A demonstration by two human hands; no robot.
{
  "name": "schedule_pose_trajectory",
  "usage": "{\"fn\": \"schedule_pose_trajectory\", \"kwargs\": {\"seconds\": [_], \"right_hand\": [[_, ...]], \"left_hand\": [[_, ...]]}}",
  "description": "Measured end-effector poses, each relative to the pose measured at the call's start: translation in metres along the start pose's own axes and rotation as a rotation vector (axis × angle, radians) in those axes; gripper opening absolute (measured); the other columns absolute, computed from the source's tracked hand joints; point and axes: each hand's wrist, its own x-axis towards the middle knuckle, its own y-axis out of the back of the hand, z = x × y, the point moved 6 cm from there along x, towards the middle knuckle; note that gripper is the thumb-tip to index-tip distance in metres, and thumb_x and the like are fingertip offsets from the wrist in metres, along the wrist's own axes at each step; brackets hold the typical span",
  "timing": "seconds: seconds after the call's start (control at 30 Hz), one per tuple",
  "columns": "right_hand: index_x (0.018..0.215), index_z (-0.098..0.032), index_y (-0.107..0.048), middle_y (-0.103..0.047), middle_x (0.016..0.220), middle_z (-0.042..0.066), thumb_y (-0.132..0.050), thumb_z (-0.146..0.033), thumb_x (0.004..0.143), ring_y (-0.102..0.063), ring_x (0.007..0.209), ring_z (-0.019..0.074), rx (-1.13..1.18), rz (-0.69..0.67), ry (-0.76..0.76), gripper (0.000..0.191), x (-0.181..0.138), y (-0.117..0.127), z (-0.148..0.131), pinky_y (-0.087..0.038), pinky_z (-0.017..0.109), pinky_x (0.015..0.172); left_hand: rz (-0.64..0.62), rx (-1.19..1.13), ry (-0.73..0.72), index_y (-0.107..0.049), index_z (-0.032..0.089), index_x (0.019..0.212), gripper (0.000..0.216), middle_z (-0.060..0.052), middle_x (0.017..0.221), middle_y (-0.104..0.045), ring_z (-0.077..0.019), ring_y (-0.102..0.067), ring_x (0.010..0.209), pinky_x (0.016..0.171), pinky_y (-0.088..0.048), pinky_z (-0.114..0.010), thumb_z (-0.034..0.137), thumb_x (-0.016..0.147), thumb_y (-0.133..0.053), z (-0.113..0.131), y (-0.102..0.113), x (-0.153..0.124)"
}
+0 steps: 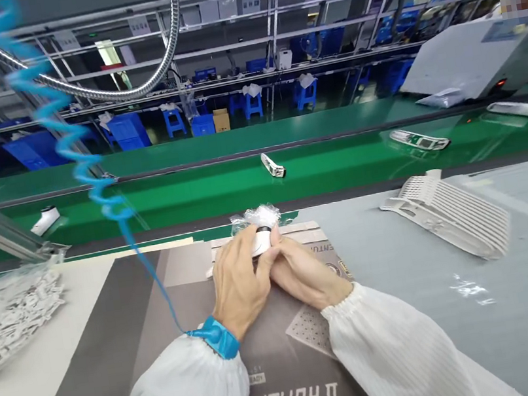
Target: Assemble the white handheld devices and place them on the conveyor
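Note:
Both my hands are closed around a white plastic housing with a black end [261, 243]. My left hand [240, 279] wraps it from the left, its thumb reaching across the near side. From the right, my right hand [302, 270] grips it with the thumb against its edge. Most of the housing is hidden by my fingers. Just beyond them lies crumpled clear plastic [262, 214]. Under my hands is a flat dark printed cardboard sheet [288, 360]. A blue wrist strap [220, 338] sits on my left wrist.
A coiled blue cord [84, 160] runs up from the strap. White housings [273, 165] lie spaced along the green conveyor belt [204, 197]. At left is a clear bag of small white parts [18, 314]; at right, a ribbed white plastic tray [458, 215]. Part of a person shows at far right.

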Motion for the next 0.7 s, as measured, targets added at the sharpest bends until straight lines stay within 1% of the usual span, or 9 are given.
{"fn": "schedule_pose_trajectory", "kwargs": {"seconds": [0.07,0.17,0.27,0.33,0.37,0.43,0.5,0.57,0.7], "right_hand": [[0.092,-0.02,-0.068,-0.07,0.096,0.006,-0.074,-0.051,0.082,-0.063,0.107,0.0238,0.04,0.071,0.022,0.033,0.001,0.001,0.005,-0.052,0.038,0.097],[0.092,-0.019,-0.07,-0.072,0.097,0.007,-0.076,-0.05,0.08,-0.063,0.109,0.0241,0.053,0.133,-0.004,0.034,0.002,0.004,0.01,-0.05,0.038,0.1],[0.094,-0.018,-0.072,-0.072,0.102,0.008,-0.076,-0.055,0.079,-0.064,0.109,0.0255,-0.007,0.165,-0.022,0.04,0.001,0.01,0.008,-0.052,0.038,0.097],[0.095,-0.019,-0.072,-0.072,0.107,0.008,-0.077,-0.057,0.078,-0.065,0.107,0.0248,-0.096,0.232,0.005,0.042,0.001,0.02,0.003,-0.054,0.036,0.093],[0.097,-0.02,-0.073,-0.072,0.11,0.008,-0.078,-0.057,0.077,-0.065,0.105,0.0236,-0.144,0.274,0.019,0.042,0.002,0.027,0.001,-0.055,0.034,0.091],[0.1,-0.022,-0.073,-0.071,0.116,0.007,-0.079,-0.056,0.076,-0.066,0.099,0.0208,-0.207,0.333,0.022,0.042,0.004,0.039,-0.002,-0.057,0.031,0.084],[0.1,-0.022,-0.074,-0.07,0.116,0.007,-0.082,-0.055,0.073,-0.066,0.09,0.0177,-0.22,0.349,0.011,0.043,0.008,0.046,-0.002,-0.057,0.027,0.075],[0.099,-0.023,-0.074,-0.07,0.114,0.006,-0.084,-0.055,0.07,-0.064,0.083,0.0148,-0.216,0.345,0.01,0.044,0.01,0.049,-0.001,-0.056,0.024,0.068],[0.098,-0.023,-0.074,-0.069,0.113,0.005,-0.085,-0.056,0.068,-0.062,0.079,0.0131,-0.21,0.364,0.019,0.046,0.01,0.049,0.0,-0.053,0.023,0.064]], "left_hand": [[0.022,-0.012,-0.045,-0.056,0.019,0.134,0.043,-0.013,0.133,-0.063,-0.0263,-0.059,0.124,0.105,-0.045,-0.038,0.043,0.1,-0.046,0.006,-0.002,0.0],[0.032,-0.025,-0.014,-0.057,0.019,0.133,0.042,-0.012,0.132,-0.064,-0.0268,-0.061,0.122,0.102,-0.047,-0.038,0.043,0.099,-0.047,0.008,0.0,0.001],[-0.139,-0.021,0.094,-0.055,0.026,0.135,0.046,-0.008,0.127,-0.068,-0.0279,-0.066,0.113,0.094,-0.051,-0.04,0.048,0.095,-0.053,-0.002,0.005,0.002],[-0.268,-0.048,0.223,-0.061,0.027,0.127,0.045,-0.006,0.111,-0.074,-0.0272,-0.07,0.101,0.084,-0.053,-0.036,0.053,0.09,-0.06,-0.021,0.011,0.004],[-0.293,-0.075,0.312,-0.064,0.025,0.12,0.044,-0.006,0.1,-0.076,-0.0259,-0.072,0.091,0.077,-0.053,-0.034,0.056,0.089,-0.06,-0.035,0.016,0.006],[-0.239,-0.117,0.501,-0.066,0.021,0.108,0.046,-0.006,0.082,-0.074,-0.0212,-0.07,0.069,0.063,-0.051,-0.029,0.061,0.088,-0.059,-0.071,0.033,0.018],[-0.101,-0.088,0.636,-0.063,0.016,0.113,0.046,-0.006,0.077,-0.072,-0.0166,-0.065,0.055,0.057,-0.049,-0.027,0.056,0.091,-0.058,-0.107,0.055,0.039],[0.009,-0.007,0.652,-0.056,0.011,0.126,0.043,-0.007,0.085,-0.072,-0.0147,-0.067,0.063,0.065,-0.052,-0.027,0.041,0.095,-0.058,-0.136,0.074,0.067],[0.097,0.161,0.643,-0.06,0.012,0.121,0.035,-0.009,0.11,-0.067,-0.0185,-0.066,0.094,0.084,-0.056,-0.038,0.036,0.096,-0.06,-0.168,0.092,0.113]]}}
